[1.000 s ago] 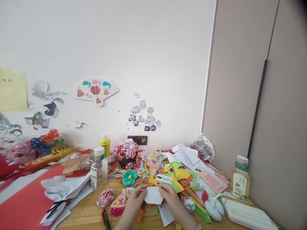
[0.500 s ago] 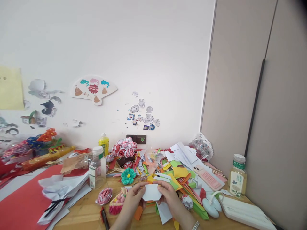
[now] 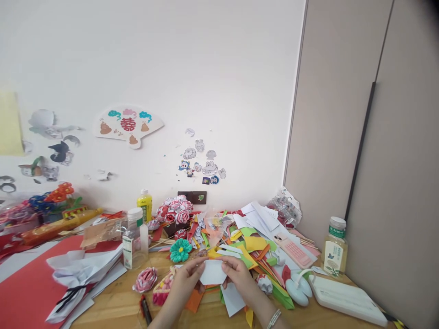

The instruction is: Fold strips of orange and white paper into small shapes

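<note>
A small piece of folded white paper [image 3: 213, 273] is held up between both hands, over the front of the wooden table. My left hand [image 3: 190, 278] pinches its left edge with thumb and fingers. At the right edge my right hand [image 3: 237, 276] pinches it too, a bracelet at that wrist. Under and behind the hands lie orange paper [image 3: 195, 301] and a white sheet [image 3: 233, 299]. Beside my left forearm sit a pink woven basket [image 3: 161, 294], partly hidden, and a red-and-white paper rose [image 3: 145, 279].
Heaped coloured paper [image 3: 255, 244] covers the table's back middle. A clear bottle [image 3: 132, 240], a teal flower [image 3: 180, 250] and a dark pen [image 3: 146, 310] lie leftward. To the right are a pink phone [image 3: 293, 251], a drink bottle [image 3: 334, 249] and a white flat device [image 3: 346, 299].
The view has shifted slightly to the right, so everything appears a little further left. Both hands keep their pinch on the folded paper, which is tilted slightly differently.
</note>
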Demonstrator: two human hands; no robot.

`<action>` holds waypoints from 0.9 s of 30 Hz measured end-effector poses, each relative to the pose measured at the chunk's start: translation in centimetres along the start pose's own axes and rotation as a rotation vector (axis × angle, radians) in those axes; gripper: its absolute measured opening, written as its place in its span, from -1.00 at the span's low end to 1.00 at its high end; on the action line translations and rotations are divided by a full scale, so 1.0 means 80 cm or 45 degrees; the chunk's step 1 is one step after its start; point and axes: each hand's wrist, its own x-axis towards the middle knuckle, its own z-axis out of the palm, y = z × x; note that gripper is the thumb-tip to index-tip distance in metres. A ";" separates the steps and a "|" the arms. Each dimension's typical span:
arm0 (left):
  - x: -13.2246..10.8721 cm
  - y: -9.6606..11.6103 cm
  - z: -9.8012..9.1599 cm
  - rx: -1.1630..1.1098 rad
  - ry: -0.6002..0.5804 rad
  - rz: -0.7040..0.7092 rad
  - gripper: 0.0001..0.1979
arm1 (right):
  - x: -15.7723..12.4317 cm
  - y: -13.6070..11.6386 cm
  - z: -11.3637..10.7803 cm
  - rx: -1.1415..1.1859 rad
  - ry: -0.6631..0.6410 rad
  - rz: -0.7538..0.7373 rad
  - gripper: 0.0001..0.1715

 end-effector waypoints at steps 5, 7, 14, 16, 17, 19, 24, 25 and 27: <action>0.000 0.000 -0.001 -0.115 -0.177 -0.072 -0.44 | -0.002 -0.004 -0.005 0.067 0.071 0.027 -0.56; -0.001 0.001 -0.002 -0.139 -0.164 -0.089 -0.44 | -0.005 -0.008 -0.005 0.126 0.026 0.043 -0.58; -0.002 0.004 -0.005 -0.302 -0.141 -0.143 -0.59 | -0.008 -0.013 -0.002 0.206 -0.032 0.071 -0.70; -0.001 0.003 -0.005 -0.284 -0.150 -0.143 -0.60 | -0.008 -0.011 -0.002 0.167 -0.009 0.064 -0.73; -0.001 0.002 -0.005 -0.264 -0.153 -0.144 -0.59 | -0.007 -0.009 -0.002 0.139 0.003 0.057 -0.74; 0.000 0.000 -0.003 -0.211 -0.146 -0.151 -0.59 | -0.006 -0.007 -0.003 0.070 0.025 0.041 -0.75; 0.000 -0.006 0.001 0.021 -0.028 -0.148 -0.60 | -0.004 -0.006 -0.003 -0.086 0.015 -0.030 -0.76; 0.000 -0.007 0.002 0.063 -0.016 -0.142 -0.61 | -0.004 -0.007 -0.003 -0.107 0.004 -0.042 -0.76; 0.000 -0.006 0.002 0.113 -0.023 -0.118 -0.62 | -0.006 -0.008 -0.003 -0.139 -0.028 -0.044 -0.73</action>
